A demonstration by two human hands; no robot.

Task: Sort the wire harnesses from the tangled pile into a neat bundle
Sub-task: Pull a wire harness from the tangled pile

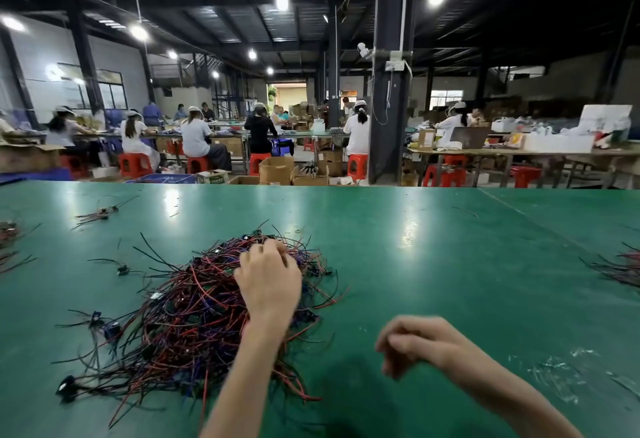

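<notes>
Fingers [272, 249] of left hand [268, 285] curl into the far top of the tangled pile [194, 319] on the green bench [450, 264], pinching wires. Right hand [410, 344] blurred, loosely curled, apparently empty. Wires likely light, limp, snag-prone; grip near a connector and draw out slowly.

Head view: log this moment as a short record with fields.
table: green top
pile: tangled red and black wires, left of centre
left hand: over the pile, fingers curled into wires at its far side
right hand: blurred, above bare table right of the pile, fingers loosely curled, nothing seen in it
other wires: far-left bunch; right-edge bunch
</notes>
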